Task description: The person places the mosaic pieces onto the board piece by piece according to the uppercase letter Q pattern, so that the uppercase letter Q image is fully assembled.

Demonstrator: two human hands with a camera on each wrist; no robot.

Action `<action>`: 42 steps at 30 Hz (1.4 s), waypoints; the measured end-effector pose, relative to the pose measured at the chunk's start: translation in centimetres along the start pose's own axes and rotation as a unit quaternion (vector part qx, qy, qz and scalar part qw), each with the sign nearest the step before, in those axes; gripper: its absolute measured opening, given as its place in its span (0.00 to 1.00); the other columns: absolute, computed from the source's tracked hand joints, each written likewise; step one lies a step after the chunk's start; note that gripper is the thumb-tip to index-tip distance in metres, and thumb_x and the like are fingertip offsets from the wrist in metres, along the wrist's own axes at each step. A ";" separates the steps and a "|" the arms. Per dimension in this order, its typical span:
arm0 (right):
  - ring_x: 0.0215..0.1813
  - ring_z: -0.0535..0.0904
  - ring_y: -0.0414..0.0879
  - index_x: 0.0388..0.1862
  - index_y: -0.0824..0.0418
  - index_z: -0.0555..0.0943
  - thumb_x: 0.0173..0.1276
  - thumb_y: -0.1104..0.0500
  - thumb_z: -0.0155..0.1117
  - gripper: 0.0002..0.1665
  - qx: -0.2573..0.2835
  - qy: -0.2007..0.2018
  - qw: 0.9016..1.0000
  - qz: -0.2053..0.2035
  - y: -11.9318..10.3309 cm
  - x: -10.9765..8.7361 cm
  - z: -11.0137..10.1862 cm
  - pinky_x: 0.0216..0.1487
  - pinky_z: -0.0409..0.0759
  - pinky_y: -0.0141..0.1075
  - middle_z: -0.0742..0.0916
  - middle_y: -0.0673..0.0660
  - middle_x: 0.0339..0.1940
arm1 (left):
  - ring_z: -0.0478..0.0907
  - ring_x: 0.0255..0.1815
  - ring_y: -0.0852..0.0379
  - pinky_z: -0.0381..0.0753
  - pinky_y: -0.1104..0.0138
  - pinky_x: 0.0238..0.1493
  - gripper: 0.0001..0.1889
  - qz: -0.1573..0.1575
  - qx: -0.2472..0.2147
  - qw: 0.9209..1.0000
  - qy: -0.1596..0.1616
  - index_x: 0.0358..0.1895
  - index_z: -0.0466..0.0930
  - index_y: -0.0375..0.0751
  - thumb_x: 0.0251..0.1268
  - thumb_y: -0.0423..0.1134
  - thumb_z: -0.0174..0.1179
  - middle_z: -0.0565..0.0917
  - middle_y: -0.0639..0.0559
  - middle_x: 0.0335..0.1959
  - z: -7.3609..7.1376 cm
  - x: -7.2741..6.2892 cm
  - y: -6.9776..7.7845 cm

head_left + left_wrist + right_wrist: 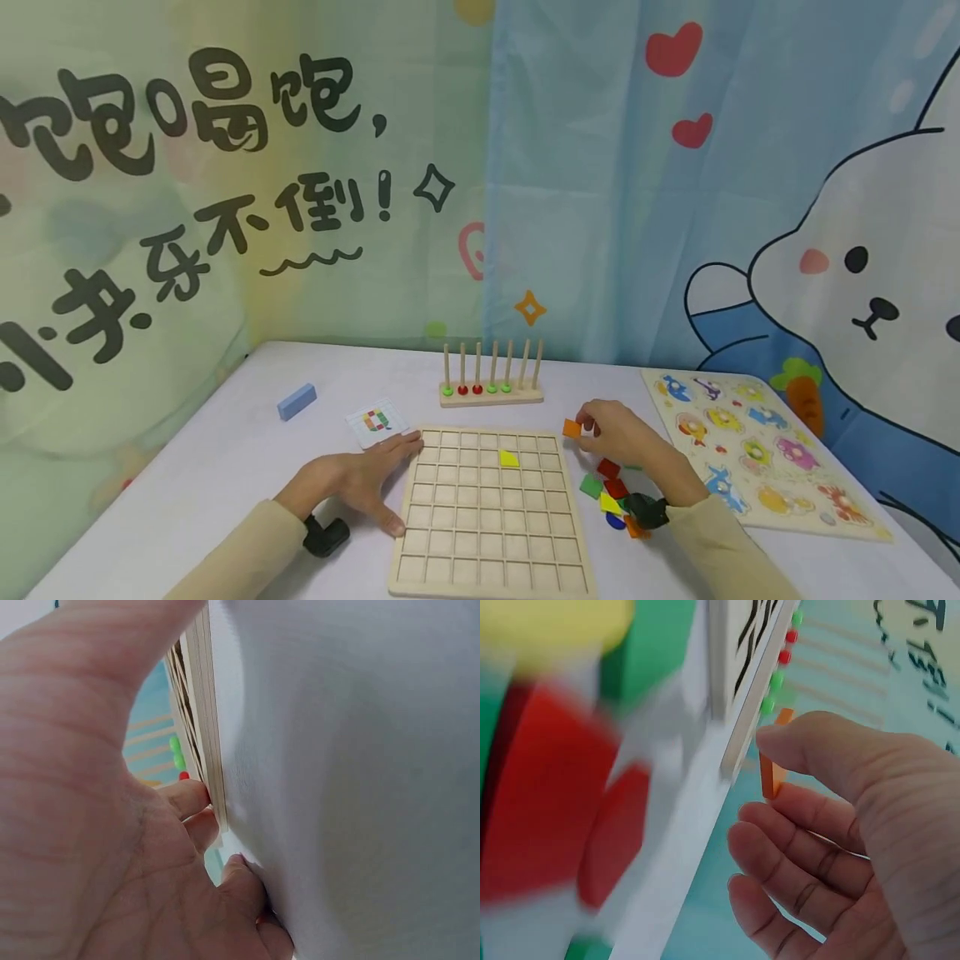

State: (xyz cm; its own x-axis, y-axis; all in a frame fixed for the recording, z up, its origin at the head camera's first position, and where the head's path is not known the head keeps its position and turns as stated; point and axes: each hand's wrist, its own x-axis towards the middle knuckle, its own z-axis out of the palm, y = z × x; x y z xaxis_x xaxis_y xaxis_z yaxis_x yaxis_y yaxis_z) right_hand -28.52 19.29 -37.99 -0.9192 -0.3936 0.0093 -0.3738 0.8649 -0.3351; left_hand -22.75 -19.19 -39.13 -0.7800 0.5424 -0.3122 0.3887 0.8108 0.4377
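My right hand (621, 435) pinches an orange square tile (572, 428) between thumb and fingertips, just past the far right corner of a wooden grid board (490, 523). In the right wrist view the orange tile is seen edge-on, with the other fingers loosely bent below it. One yellow tile (509, 459) with a cut or curved side lies in a cell near the board's far side. My left hand (363, 481) rests at the board's left edge, fingers stretched to the far corner and thumb touching lower down the edge.
Several coloured tiles (591, 486) lie in a pile right of the board, partly under my right wrist. Beyond the board stand a peg rack (491, 399) with red and green beads, a pattern card (358, 429) and a blue block (297, 402). An animal puzzle board (780, 517) lies at right.
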 end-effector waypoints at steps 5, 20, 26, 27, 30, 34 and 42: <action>0.33 0.73 0.43 0.42 0.63 0.81 0.63 0.57 0.70 0.13 -0.018 0.015 0.998 -0.052 -2.2 0.1 0.6 0.36 0.77 0.35 0.82 0.53 0.34 | 0.41 0.80 0.40 0.52 0.41 0.74 0.61 0.000 0.002 1.000 0.006 0.77 0.46 0.39 0.44 0.57 0.76 0.43 0.45 0.81 -0.2 0.0 0.0; 0.27 0.70 0.41 0.31 0.61 0.80 0.59 0.61 0.72 0.08 -0.098 -0.036 0.988 -0.114 -9.9 1.8 2.2 0.28 0.70 0.34 0.80 0.51 0.28 | 0.41 0.80 0.39 0.51 0.41 0.74 0.61 -0.001 0.005 1.000 0.009 0.78 0.46 0.39 0.45 0.58 0.76 0.44 0.44 0.81 0.1 -0.4 -0.2; 0.26 0.66 0.41 0.25 0.59 0.77 0.59 0.60 0.73 0.11 -0.160 -0.055 0.980 -0.100 -11.7 2.2 2.8 0.27 0.66 0.33 0.76 0.50 0.24 | 0.41 0.80 0.40 0.50 0.41 0.75 0.61 0.001 0.005 1.000 0.005 0.78 0.45 0.40 0.45 0.59 0.75 0.43 0.45 0.81 0.1 -0.2 -0.3; 0.25 0.66 0.41 0.24 0.58 0.76 0.59 0.60 0.73 0.13 -0.168 -0.056 0.979 -0.102 -11.8 2.3 2.9 0.26 0.66 0.33 0.76 0.50 0.23 | 0.41 0.80 0.40 0.50 0.41 0.75 0.61 0.001 0.005 1.000 0.004 0.78 0.45 0.41 0.45 0.59 0.75 0.43 0.45 0.81 0.1 -0.1 -0.3; 0.23 0.66 0.40 0.21 0.57 0.75 0.60 0.60 0.73 0.15 -0.176 -0.060 0.976 -0.112 -12.0 2.5 3.0 0.25 0.65 0.32 0.74 0.50 0.20 | 0.41 0.80 0.40 0.50 0.41 0.75 0.62 -0.001 0.003 1.000 0.006 0.78 0.45 0.41 0.44 0.59 0.75 0.43 0.45 0.81 0.1 0.0 -0.3; 0.23 0.71 0.41 0.21 0.58 0.77 0.60 0.60 0.73 0.13 -0.167 -0.061 0.976 -0.126 -12.3 2.6 2.8 0.25 0.70 0.32 0.77 0.50 0.19 | 0.41 0.80 0.40 0.50 0.41 0.75 0.62 0.000 0.003 1.000 0.009 0.78 0.45 0.40 0.44 0.58 0.76 0.43 0.45 0.81 0.0 0.0 -0.3; 0.28 0.77 0.43 0.27 0.60 0.81 0.61 0.60 0.73 0.08 -0.158 -0.082 0.976 -0.122 -12.5 2.9 3.0 0.32 0.79 0.34 0.81 0.51 0.24 | 0.40 0.80 0.40 0.50 0.41 0.74 0.61 0.004 -0.001 1.000 0.005 0.78 0.45 0.40 0.45 0.57 0.75 0.43 0.46 0.81 0.3 0.1 -0.6</action>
State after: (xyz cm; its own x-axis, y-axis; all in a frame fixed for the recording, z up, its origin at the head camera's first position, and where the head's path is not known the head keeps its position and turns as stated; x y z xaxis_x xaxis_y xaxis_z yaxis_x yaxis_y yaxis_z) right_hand -26.17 6.44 -36.58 -0.7753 -0.6225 -0.1066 -0.6229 0.7816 -0.0340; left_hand -22.88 -19.56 -39.62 -0.7818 0.5468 -0.2997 0.3947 0.8061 0.4410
